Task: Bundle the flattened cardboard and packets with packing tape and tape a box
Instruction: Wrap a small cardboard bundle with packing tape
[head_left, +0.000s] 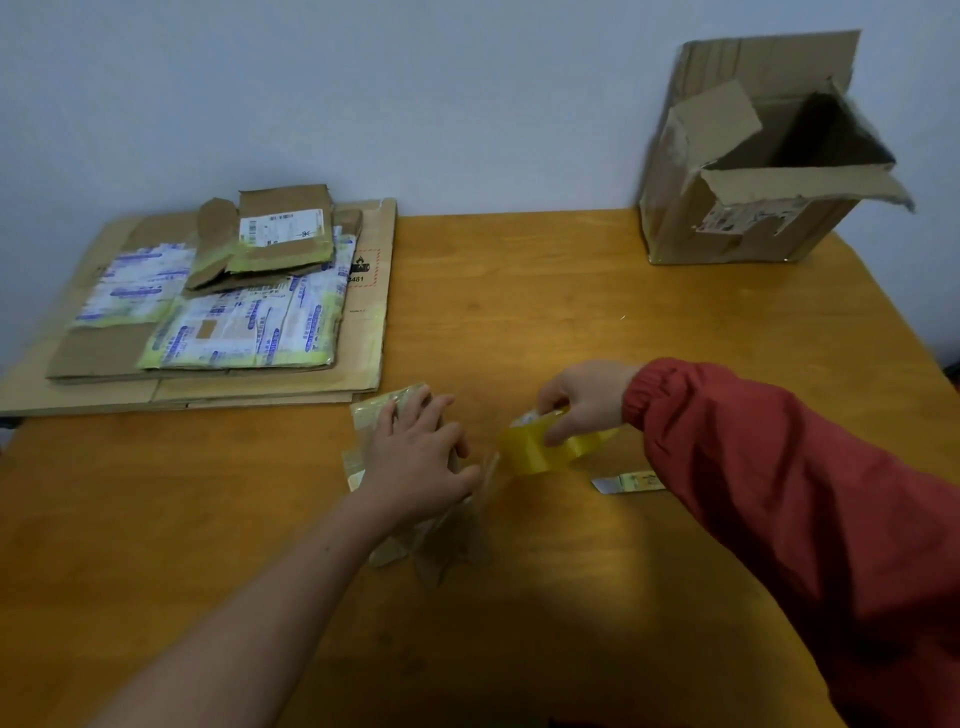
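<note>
I see the tape (545, 447), a glossy yellow roll, pinched in the right hand (582, 397) just above the table (571, 291) near its middle. The left hand (421, 457) lies open, fingers spread on a crinkled packet (389, 408) beside it. On the cardboard (369, 312), far left, I read only "481"; the labels blur.

The left hand (421, 452) covers most of a crumpled, blurred packet (384, 410). The right hand (582, 400) hides part of the tape roll (535, 449). A small strip (623, 482) runs under the red sleeve (779, 467) and cannot be identified. Label print on the stacked packets (244, 322) is unreadable, and the inside of the box (753, 218) is too dark to make out.
</note>
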